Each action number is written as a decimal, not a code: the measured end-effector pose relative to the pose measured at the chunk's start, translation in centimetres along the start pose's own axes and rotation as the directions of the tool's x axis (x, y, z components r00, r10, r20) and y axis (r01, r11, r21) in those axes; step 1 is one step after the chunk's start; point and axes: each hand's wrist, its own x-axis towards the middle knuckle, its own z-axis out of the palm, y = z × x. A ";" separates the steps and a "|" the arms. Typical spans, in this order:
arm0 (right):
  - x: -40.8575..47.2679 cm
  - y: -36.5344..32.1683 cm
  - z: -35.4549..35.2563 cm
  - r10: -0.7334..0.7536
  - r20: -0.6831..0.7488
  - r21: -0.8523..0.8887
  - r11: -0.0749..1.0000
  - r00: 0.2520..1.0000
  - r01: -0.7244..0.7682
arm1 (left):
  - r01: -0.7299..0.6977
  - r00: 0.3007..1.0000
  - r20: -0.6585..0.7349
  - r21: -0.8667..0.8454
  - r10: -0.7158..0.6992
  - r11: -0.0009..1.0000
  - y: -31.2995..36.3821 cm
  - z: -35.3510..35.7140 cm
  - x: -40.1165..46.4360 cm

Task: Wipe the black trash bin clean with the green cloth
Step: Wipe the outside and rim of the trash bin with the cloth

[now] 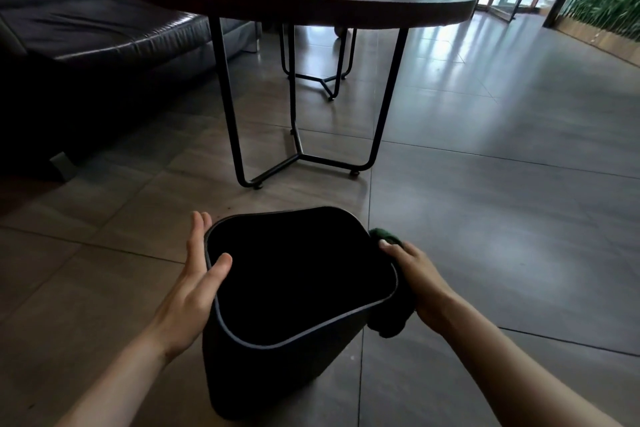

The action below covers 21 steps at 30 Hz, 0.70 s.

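Observation:
The black trash bin (277,374) stands upright on the tiled floor right in front of me, its mouth open and its inside dark. My left hand (197,281) grips the bin's left rim, thumb over the edge and fingers along the outside. My right hand (412,274) presses the green cloth (391,319) against the bin's right outer wall, just below the rim. Part of the cloth bunches out above and below the hand.
A round dark table (408,7) on black metal legs (304,156) stands just beyond the bin, with two pale vases on top. A dark leather sofa (86,45) fills the left. Open tiled floor stretches to the right toward glass doors.

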 end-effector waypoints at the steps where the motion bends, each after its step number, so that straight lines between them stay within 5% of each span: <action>1: 0.0 0.0 0.1 -0.012 0.022 -0.030 0.999 1.000 0.013 | 0.009 1.000 -0.002 -0.005 -0.009 1.000 -0.2 -0.1 0.3; 4: -0.1 -0.4 0.5 -0.051 0.016 -0.189 0.981 0.999 0.053 | 0.022 1.000 -0.009 -0.031 -0.022 0.999 -0.6 -0.4 1.0; 16: 1.6 -2.9 -1.5 -0.251 -0.256 -0.320 0.933 0.933 0.163 | 0.066 0.998 -0.004 -0.085 -0.067 0.994 -0.2 3.0 6.8; 21: 2.7 -3.0 -0.8 -0.281 -0.379 -0.337 0.929 0.882 0.151 | 0.063 0.989 -0.128 -0.097 -0.075 0.993 0.8 3.2 11.3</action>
